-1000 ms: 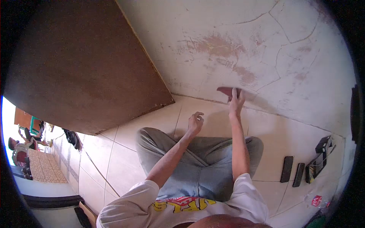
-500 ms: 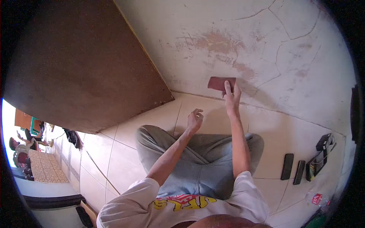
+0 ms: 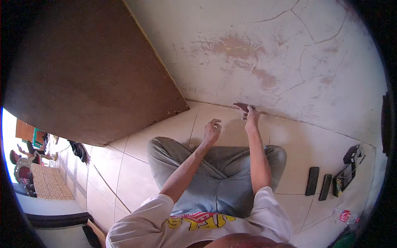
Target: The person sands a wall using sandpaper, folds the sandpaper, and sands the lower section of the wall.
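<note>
A reddish-brown piece of sandpaper [image 3: 242,107] is pinched in my right hand [image 3: 251,118], low down where the wall [image 3: 297,82] meets the floor. Tilted, the sheet now shows mostly as a narrow strip. Above it the wall has worn brownish patches, scratches and long cracks. My left hand [image 3: 212,130] hovers over my crossed legs, its fingers loosely bent and apart, with nothing in them.
A large brown wooden panel [image 3: 95,74] stands at the left against the wall. On the tiled floor [image 3: 136,177] to the right lie two dark slim objects [image 3: 319,184], a black box-like item [image 3: 345,177] and a plastic bottle [image 3: 346,215]. Another person [image 3: 24,165] sits far left.
My right hand has moved the sandpaper down the wall to its base, and the sheet has tipped from face-on to nearly edge-on. My left hand has stayed in place.
</note>
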Demonstrator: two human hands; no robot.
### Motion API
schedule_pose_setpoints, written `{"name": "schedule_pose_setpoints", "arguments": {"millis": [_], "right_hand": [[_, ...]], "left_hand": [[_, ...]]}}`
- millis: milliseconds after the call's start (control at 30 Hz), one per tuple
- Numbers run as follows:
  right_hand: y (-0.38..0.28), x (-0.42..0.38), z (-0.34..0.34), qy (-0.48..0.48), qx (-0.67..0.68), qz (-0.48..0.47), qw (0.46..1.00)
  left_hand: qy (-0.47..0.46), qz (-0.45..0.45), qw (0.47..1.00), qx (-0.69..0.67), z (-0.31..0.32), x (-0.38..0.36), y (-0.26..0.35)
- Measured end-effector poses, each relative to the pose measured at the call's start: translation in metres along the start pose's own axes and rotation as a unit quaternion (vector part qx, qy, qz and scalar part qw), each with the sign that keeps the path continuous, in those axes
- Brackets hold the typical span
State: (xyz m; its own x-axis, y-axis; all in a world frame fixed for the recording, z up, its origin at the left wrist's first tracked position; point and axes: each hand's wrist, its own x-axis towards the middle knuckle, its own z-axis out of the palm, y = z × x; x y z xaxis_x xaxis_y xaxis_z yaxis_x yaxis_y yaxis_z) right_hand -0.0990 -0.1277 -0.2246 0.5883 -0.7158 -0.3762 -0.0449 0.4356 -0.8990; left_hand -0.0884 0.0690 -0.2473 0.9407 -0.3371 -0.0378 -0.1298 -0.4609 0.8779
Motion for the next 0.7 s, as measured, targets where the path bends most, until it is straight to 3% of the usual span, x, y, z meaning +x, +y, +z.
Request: {"name": "schedule_pose_setpoints", "arguments": {"millis": [100,167,300,400,467,500,600,633,700], "right_hand": [[-0.005,-0.002,0.003,0.02,-0.009,0.031,0.999],[-0.028,-0.017,0.016,0.011,0.015,-0.227,0.974],[-0.063,-0.045,0.022,-0.079,-0.006,-0.271,0.959],[-0.027,-0.022,0.014,-0.04,0.04,-0.195,0.979],[0.017,0.008,-0.005,0.012,0.019,0.069,0.997],[0.015,0.004,-0.003,0.011,0.022,0.068,0.997],[-0.017,-0.016,0.015,-0.042,0.026,-0.116,0.992],[-0.037,-0.03,0.021,-0.043,0.026,-0.115,0.992],[-0.07,-0.056,0.028,-0.115,-0.014,-0.256,0.96]], "left_hand": [[-0.002,-0.01,1.0,-0.01,0.0,-0.002,0.004],[0.002,-0.009,1.0,-0.011,-0.001,-0.001,0.007],[0.016,0.002,1.0,0.011,0.0,-0.002,0.007],[0.009,0.005,1.0,0.0,0.0,-0.003,0.007],[0.007,0.012,1.0,-0.01,-0.001,-0.003,0.007],[0.008,0.012,1.0,-0.009,-0.001,-0.004,0.008],[0.017,0.014,1.0,-0.006,0.003,0.001,-0.001],[0.023,0.011,1.0,-0.003,0.004,0.002,-0.005],[0.024,0.011,1.0,-0.002,0.002,0.0,-0.002]]}}
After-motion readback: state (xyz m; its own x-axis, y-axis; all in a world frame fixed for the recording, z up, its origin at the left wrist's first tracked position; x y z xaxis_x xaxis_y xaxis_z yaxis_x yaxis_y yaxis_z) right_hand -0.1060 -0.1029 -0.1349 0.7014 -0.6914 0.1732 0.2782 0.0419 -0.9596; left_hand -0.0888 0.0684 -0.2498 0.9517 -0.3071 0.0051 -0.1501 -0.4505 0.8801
